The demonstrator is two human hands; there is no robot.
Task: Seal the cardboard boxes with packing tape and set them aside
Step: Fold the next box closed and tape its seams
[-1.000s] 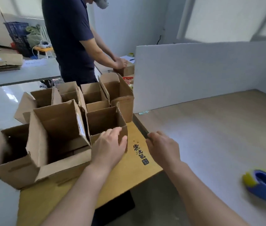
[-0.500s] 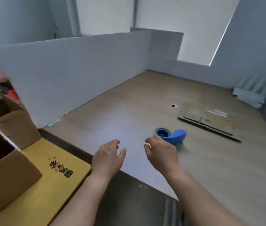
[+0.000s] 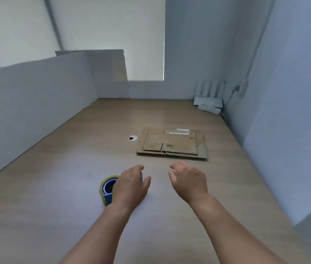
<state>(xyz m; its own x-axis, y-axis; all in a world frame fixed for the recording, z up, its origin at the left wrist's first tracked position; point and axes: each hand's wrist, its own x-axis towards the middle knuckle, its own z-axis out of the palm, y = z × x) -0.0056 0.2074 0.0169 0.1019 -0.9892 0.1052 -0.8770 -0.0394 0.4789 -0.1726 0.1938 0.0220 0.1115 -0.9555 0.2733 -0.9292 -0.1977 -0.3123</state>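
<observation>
Head — wood tabletop (image 3: 55,216), flat cardboard (image 3: 171,143), perhaps radiator (image 3: 209,88)

The bare left forearm (image 3: 101,233) and right forearm (image 3: 230,229) stretched out ahead of the person, side by side and apart. The left grip (image 3: 131,187) faced palm down, fingers bent downward, thumb (image 3: 147,182) splayed toward the other hand (whether it clasped anything beneath the palm, I could not see). The right grip (image 3: 189,181) hung beside it, fingers loosely curled inward, holding nothing.
</observation>
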